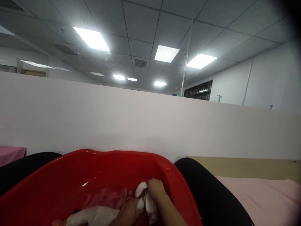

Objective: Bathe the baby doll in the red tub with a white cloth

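Observation:
A red plastic tub (77,169) stands between two black-clad knees, with shallow water in its bottom. My right hand (155,189) is closed round a bunched white cloth (150,205) near the tub's right wall. Just left of it, lower down, my left hand (129,210) reaches into the tub against the same cloth; its fingers are mostly hidden behind the cloth and the wrist. A larger off-white fabric piece (94,215) lies in the tub to the left of my left hand. A small skin-coloured shape shows at its left end, too cut off to identify.
A black-clad knee (207,185) flanks the tub on the right, another (30,166) on the left. Behind stands a low white partition (141,122). A pink sheet (263,194) lies at the right and a pink cloth (11,153) at the far left.

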A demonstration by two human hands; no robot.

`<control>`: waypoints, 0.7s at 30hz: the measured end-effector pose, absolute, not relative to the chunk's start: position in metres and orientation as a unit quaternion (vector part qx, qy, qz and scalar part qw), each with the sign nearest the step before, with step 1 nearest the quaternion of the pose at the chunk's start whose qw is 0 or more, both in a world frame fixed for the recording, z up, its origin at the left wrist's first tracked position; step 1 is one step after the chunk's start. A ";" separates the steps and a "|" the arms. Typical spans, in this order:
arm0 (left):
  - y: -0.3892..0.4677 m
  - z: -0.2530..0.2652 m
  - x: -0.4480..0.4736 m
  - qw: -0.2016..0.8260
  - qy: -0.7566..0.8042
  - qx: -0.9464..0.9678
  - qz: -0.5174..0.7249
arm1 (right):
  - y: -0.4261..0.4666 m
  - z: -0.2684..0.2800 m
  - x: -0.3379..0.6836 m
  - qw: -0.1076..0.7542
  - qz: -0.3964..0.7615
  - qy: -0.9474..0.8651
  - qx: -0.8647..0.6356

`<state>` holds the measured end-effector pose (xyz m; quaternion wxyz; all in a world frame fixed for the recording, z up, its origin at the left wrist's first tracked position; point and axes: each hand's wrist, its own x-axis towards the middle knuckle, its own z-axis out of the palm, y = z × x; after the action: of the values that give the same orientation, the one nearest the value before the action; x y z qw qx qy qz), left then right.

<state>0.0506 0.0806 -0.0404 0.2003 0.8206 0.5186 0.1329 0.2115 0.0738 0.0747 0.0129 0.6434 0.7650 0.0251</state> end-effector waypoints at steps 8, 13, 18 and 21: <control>0.079 -0.040 0.053 0.113 0.543 0.822 0.127 | 0.068 0.075 0.216 -0.040 0.006 0.754 0.656; 0.076 -0.035 0.053 0.082 0.551 0.823 0.113 | 0.066 0.076 0.218 -0.056 -0.007 0.746 0.664; 0.076 -0.033 0.054 0.054 0.560 0.822 0.094 | 0.064 0.081 0.220 -0.083 -0.015 0.727 0.681; 0.076 -0.032 0.054 0.057 0.562 0.821 0.086 | 0.062 0.086 0.221 -0.106 -0.012 0.713 0.693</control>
<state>0.0540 0.0756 -0.0316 0.0569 0.8210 0.5616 0.0857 0.2212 0.0623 0.0862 -0.1063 0.6927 0.7132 -0.0124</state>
